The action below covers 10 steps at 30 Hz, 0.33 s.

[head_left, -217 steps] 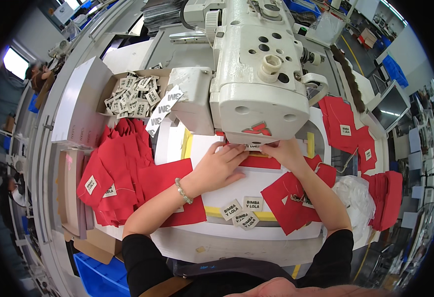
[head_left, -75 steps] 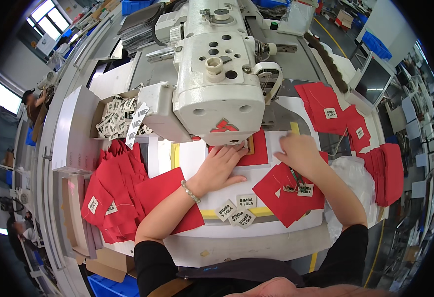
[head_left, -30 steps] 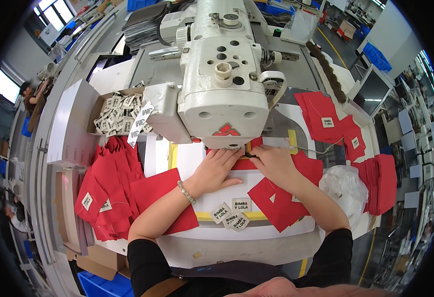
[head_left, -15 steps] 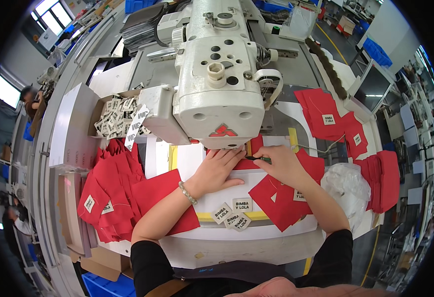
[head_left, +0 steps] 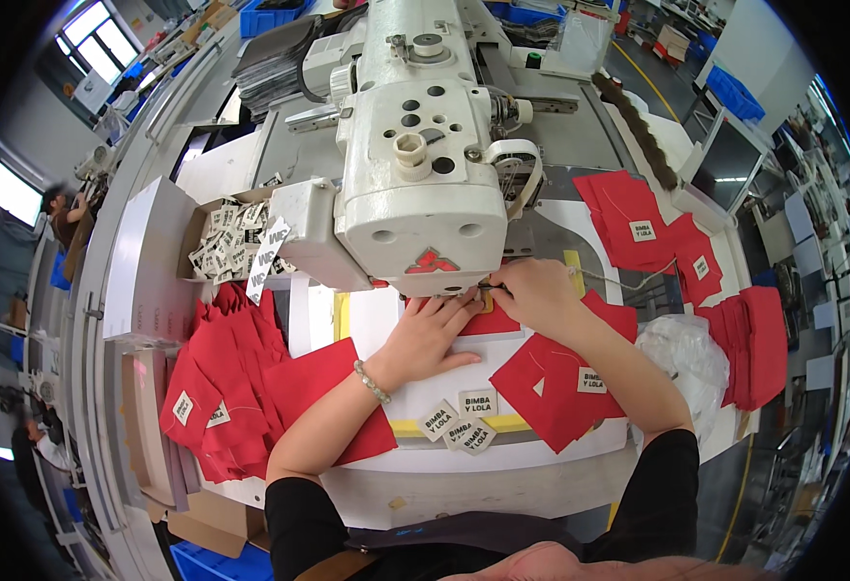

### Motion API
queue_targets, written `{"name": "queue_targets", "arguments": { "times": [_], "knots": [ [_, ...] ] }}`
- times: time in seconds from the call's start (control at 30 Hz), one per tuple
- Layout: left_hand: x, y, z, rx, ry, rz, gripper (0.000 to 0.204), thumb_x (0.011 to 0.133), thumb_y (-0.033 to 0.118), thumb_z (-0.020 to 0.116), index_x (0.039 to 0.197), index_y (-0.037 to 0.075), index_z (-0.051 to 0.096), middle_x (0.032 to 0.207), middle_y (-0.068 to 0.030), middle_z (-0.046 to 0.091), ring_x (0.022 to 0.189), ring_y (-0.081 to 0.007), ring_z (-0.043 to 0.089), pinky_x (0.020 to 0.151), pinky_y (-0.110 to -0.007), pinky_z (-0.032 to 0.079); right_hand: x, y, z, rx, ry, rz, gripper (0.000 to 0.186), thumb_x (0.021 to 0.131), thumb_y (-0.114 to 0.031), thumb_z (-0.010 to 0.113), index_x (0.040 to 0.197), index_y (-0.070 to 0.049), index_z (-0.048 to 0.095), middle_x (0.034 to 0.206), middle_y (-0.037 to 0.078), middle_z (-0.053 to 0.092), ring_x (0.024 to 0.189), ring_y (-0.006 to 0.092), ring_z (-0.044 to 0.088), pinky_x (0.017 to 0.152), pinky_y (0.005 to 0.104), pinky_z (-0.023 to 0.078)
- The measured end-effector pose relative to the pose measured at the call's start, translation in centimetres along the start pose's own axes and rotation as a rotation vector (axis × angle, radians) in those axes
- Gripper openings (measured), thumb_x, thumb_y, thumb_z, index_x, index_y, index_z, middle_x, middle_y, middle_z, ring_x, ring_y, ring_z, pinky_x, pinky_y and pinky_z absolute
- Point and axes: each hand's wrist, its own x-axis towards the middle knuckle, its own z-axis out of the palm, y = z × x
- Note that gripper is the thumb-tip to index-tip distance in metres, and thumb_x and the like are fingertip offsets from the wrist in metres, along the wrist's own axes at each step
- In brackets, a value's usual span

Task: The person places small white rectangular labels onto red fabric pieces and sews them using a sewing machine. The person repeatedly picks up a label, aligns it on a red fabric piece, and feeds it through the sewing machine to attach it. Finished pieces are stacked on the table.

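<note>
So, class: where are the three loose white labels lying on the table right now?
In the head view, the three white labels lie at the table's near edge, just below the left hand, between the red cloth under that forearm and the red labelled piece on the right.

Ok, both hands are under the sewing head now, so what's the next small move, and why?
Probably keep the left hand flat, steadying the red fabric piece, while the right hand, pinching something small and dark at the sewing machine head, seats it before stitching.

Bright workshop windows (head_left: 92, 21), blue crates (head_left: 734, 89)
</note>
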Motion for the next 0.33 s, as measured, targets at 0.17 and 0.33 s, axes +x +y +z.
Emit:
{"name": "queue_targets", "arguments": {
  "times": [0.17, 0.33],
  "knots": [
    [-0.1, 0.1, 0.1, 0.03, 0.008, 0.01, 0.072, 0.085, 0.053, 0.062, 0.136, 0.004, 0.046, 0.144, -0.0134, 0.043, 0.131, -0.0326, 0.038, 0.111, -0.053, 0.022, -0.1, -1.1, 0.5, -0.096, 0.067, -0.053, 0.01, 0.076, -0.016, 0.065, 0.075, -0.007, 0.068, 0.072, 0.013, 0.067, 0.066, 0.0317, 0.068, 0.061, 0.0449, 0.052],
    [-0.3, 0.3, 0.4, 0.015, 0.009, -0.043, 0.073, 0.085, 0.054, 0.061, 0.136, 0.005, 0.046, 0.143, -0.015, 0.043, 0.13, -0.032, 0.039, 0.11, -0.052, 0.023, -0.3, -1.5, 0.3, -0.135, 0.091, -0.05, 0.008, 0.075, -0.016, 0.067, 0.077, -0.009, 0.069, 0.076, 0.013, 0.068, 0.069, 0.0313, 0.069, 0.061, 0.0447, 0.053]
  ]
}}
